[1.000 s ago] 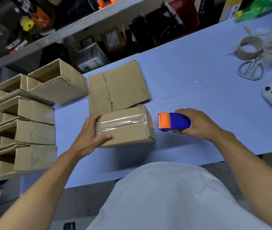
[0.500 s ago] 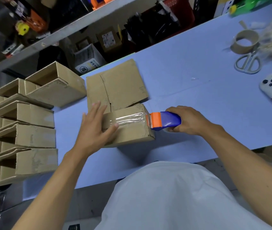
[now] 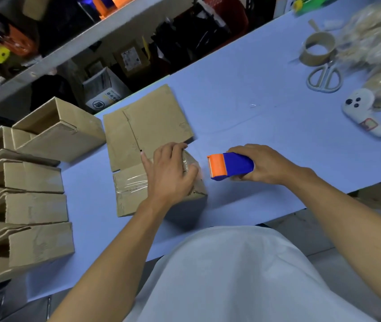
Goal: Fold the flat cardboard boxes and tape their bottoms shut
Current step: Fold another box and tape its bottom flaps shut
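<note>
The taped box [image 3: 138, 189] lies on the blue tabletop [image 3: 266, 117] directly under the left hand [image 3: 168, 173], whose grip is spread flat: the fingers reach over the box's far right corner and the thumb presses against its right edge. A strip of clear tape [image 3: 130, 182] runs across the box top out from under that palm, toward the left. Just right of this grip, apart from the box, the right hand [image 3: 263, 165] has its grip wrapped around one blue tape dispenser [image 3: 231, 167], its orange head pointing at the box. Beyond the left grip, one flat cardboard sheet [image 3: 147, 122] lies touching the box's far side.

The left hand hides much of the box top, and the right fingers cover the dispenser's rear. Farther left of the grips stand folded boxes [image 3: 34, 180] in a row; about six show, but the frame edge cuts them off. Far right of the right grip lie one tape roll [image 3: 319, 49], one pair of scissors [image 3: 324, 77] and a blurred pale heap [image 3: 375, 43] I cannot make out.
</note>
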